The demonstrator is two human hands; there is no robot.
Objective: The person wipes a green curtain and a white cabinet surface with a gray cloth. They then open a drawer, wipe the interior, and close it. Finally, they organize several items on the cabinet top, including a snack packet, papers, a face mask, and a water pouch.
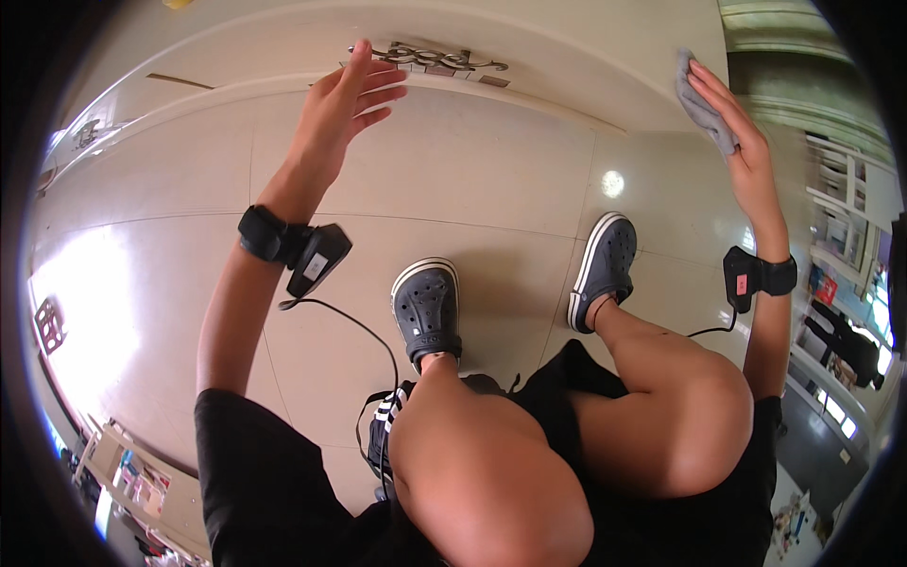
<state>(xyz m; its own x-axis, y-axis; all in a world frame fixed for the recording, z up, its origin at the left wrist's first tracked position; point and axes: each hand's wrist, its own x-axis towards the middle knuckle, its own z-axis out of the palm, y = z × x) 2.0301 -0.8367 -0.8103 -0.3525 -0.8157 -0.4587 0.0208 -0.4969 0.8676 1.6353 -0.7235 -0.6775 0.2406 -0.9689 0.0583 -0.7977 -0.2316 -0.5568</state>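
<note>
My left hand (352, 99) is raised over the tiled floor, fingers spread, with nothing in it. Behind its fingertips, a dark metal scroll ornament (436, 57) runs along the low part of a cream, glossy panel (567, 64). At the upper right, my right hand (733, 117) holds a folded grey cloth (701, 106) flat under the fingers and palm. The cloth is beside the right end of the panel; whether it touches cannot be told. Each wrist wears a black strap with a small device, the left one (315, 262) and the right one (740, 280), both trailing cables.
Under me lies a floor of large beige tiles (425, 184). My feet wear dark clogs, one to the left (429, 305) and one to the right (606, 262). A black bag with white stripes (382, 418) is by my left leg. White shelving (843, 184) lines the right.
</note>
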